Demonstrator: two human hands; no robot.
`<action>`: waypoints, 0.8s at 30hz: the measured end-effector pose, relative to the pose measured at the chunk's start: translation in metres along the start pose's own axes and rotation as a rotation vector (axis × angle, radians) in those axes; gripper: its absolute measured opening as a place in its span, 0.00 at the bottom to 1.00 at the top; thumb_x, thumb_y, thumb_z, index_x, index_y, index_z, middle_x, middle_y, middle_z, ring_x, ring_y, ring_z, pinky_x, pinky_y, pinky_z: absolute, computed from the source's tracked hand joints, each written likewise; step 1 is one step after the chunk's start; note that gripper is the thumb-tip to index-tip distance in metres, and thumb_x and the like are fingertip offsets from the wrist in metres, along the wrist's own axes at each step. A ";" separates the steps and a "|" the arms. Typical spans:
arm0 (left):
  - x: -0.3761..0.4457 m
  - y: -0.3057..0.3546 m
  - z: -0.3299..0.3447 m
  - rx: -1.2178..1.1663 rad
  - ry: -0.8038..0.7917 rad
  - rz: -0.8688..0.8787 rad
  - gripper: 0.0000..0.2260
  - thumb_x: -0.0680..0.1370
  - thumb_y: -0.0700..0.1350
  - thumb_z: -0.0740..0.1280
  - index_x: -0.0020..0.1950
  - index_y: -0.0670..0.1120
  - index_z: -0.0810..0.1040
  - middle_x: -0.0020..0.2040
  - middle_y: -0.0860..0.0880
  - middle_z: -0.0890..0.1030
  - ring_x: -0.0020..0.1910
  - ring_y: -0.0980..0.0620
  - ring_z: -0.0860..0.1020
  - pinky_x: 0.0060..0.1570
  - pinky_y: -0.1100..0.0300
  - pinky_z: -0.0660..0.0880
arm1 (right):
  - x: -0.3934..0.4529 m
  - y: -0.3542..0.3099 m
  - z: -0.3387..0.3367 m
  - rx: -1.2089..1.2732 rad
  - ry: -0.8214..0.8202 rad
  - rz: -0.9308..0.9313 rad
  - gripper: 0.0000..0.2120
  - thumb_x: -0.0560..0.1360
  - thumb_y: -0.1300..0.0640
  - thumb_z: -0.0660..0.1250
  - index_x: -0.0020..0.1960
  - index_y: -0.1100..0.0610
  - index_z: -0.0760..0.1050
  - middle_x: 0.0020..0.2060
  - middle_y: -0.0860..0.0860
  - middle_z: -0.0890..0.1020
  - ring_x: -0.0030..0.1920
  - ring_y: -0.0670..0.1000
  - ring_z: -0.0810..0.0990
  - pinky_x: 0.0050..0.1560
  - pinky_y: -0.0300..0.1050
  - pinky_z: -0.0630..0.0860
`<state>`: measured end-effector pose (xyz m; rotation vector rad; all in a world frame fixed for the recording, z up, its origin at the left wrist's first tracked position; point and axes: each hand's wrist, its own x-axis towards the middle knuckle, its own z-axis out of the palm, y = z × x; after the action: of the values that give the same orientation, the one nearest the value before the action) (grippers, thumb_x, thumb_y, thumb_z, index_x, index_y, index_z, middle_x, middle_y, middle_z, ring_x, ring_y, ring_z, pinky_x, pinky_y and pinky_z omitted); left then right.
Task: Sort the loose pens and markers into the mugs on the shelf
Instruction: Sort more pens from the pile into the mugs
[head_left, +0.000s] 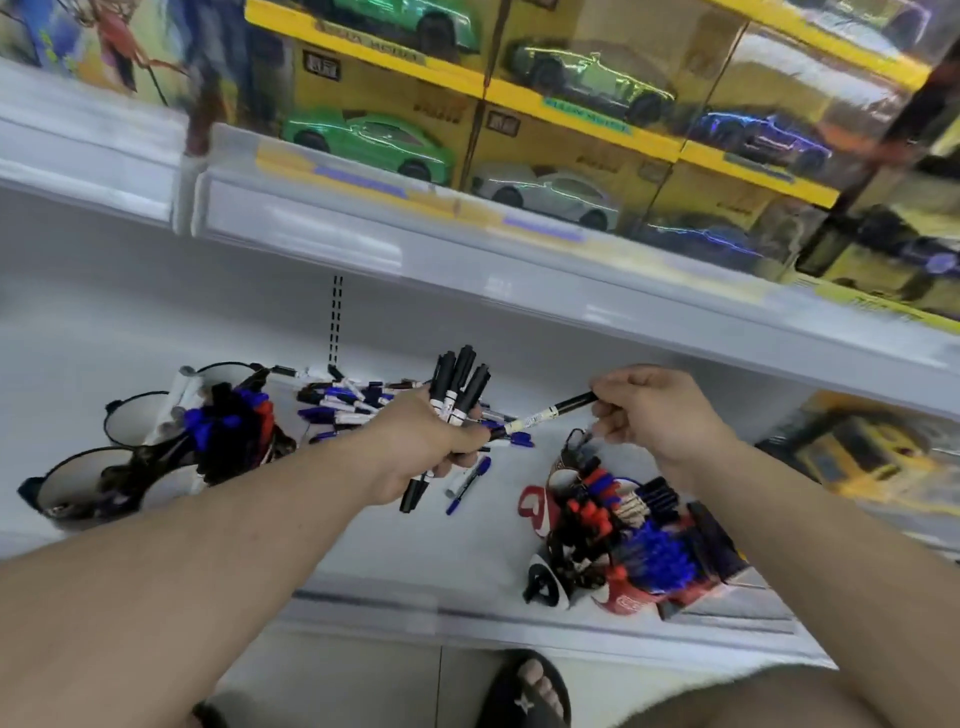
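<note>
Several black-capped markers (457, 387) stand bunched in the left hand (423, 449), whose fingers are clenched round their barrels, caps up. The right hand (649, 410) pinches the cap end of one more black marker (540, 415), its other end reaching into the left hand's bunch; whether it is being added or drawn out cannot be told. Behind both hands a loose pile of blue and black pens (348, 402) lies on the shelf (415, 561), and a single blue pen (470, 483) lies just below the left hand. Mugs on the left (124, 423) are dark-rimmed, some already bristling with pens; a red and white cluster of mugs on the right (613, 545) holds red, blue and black ones (the view is blurred, so counts are uncertain).

To do this step well, the bunch should probably stay all one colour, caps aligned, gripped low enough that none slips. Lowering it upright into a mug with matching pens would avoid tipping neighbours.
</note>
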<state>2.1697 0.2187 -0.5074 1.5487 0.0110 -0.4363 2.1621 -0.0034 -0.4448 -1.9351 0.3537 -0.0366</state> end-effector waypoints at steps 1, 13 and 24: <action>0.004 0.000 0.009 -0.005 -0.012 -0.002 0.08 0.75 0.35 0.71 0.48 0.45 0.75 0.35 0.49 0.78 0.30 0.53 0.78 0.27 0.63 0.65 | 0.000 0.003 -0.009 -0.003 0.014 0.008 0.04 0.77 0.63 0.68 0.43 0.60 0.78 0.32 0.56 0.79 0.26 0.50 0.77 0.27 0.41 0.73; 0.045 -0.006 0.095 -0.186 -0.072 -0.128 0.09 0.74 0.34 0.72 0.49 0.44 0.75 0.36 0.49 0.80 0.35 0.51 0.81 0.25 0.67 0.68 | 0.007 0.046 -0.089 -0.132 0.070 0.137 0.03 0.78 0.64 0.66 0.46 0.60 0.77 0.36 0.57 0.82 0.32 0.52 0.82 0.38 0.46 0.78; 0.057 -0.012 0.115 -0.251 -0.085 -0.092 0.08 0.74 0.37 0.73 0.44 0.47 0.76 0.39 0.49 0.82 0.26 0.59 0.76 0.23 0.66 0.65 | 0.015 0.057 -0.036 -0.351 -0.350 0.152 0.06 0.72 0.69 0.70 0.45 0.60 0.78 0.40 0.61 0.84 0.38 0.52 0.82 0.45 0.51 0.80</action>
<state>2.1890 0.0930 -0.5305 1.2856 0.0692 -0.5519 2.1566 -0.0591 -0.4856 -2.2033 0.2841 0.4870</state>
